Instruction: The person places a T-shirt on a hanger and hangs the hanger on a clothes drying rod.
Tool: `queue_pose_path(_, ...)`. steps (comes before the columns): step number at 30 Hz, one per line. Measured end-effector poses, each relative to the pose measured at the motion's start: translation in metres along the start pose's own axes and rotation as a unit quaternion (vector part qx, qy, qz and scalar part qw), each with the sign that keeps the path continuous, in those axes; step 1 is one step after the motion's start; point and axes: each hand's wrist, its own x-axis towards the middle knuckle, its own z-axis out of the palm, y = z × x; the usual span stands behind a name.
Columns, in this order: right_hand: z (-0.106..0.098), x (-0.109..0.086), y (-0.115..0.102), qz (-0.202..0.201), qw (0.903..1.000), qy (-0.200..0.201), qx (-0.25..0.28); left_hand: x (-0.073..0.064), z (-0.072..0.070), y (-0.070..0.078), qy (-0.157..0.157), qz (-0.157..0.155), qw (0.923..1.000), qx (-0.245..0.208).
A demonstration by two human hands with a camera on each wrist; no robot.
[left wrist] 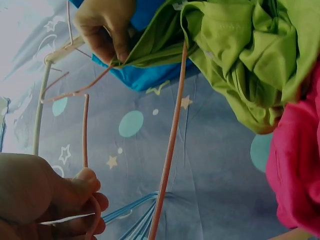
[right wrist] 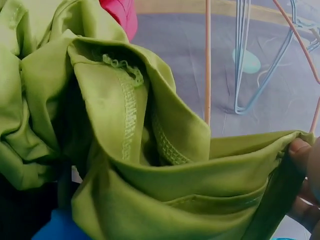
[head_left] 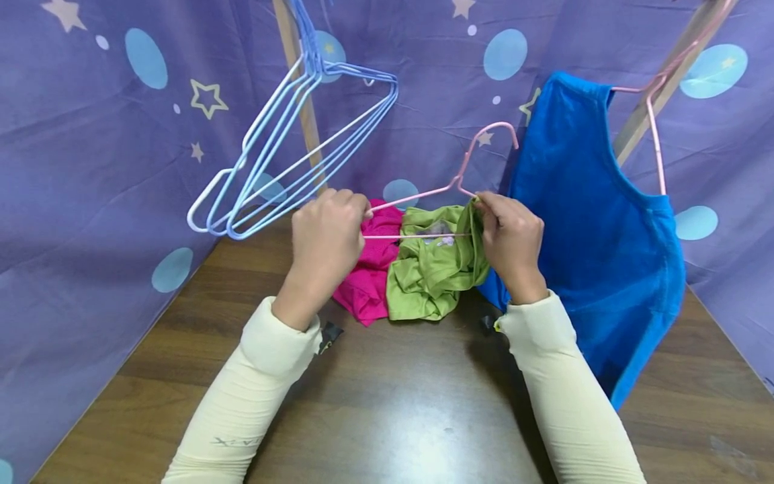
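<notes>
Well, L fingers (left wrist: 101, 201) are gripping the pink hanger (left wrist: 173, 127), R fingers (left wrist: 120, 42) pinching the green garment's (head_left: 423, 282) edge; it's bunching at the hanger's R end, looking soft, light, prob. stretchy, its edge seeming best for holding, hanger stiffer.

A magenta garment (head_left: 365, 292) lies near the far edge of the worktop (head_left: 387, 396), light-blue hangers (head_left: 313, 63) hang toward its left, a blue sleeveless top (head_left: 595, 249) toward its right.

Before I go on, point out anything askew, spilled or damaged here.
Inside the open edge of the green garment, a curly tuft of thread bunches by the seam, looking loose or frayed. Nothing appears spilled.
</notes>
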Motion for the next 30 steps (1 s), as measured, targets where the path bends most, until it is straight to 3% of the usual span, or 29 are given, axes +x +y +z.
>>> queue_pose_path(6, -0.002, 0.001, 0.000, 0.009, 0.9999, 0.000, -0.010, 0.001, -0.002, 0.002, 0.001, 0.014, 0.9995, -0.028)
queue_pose_path(14, -0.004, 0.003, 0.000, 0.016, 0.9998, -0.003, 0.006, 0.000, -0.003, 0.002, 0.005, -0.003, 0.9988, -0.049)
queue_pose_path(30, 0.001, 0.006, -0.019, 0.009, 0.9989, 0.034, 0.030, -0.002, 0.004, 0.012, 0.021, 0.014, 0.9996, -0.016)
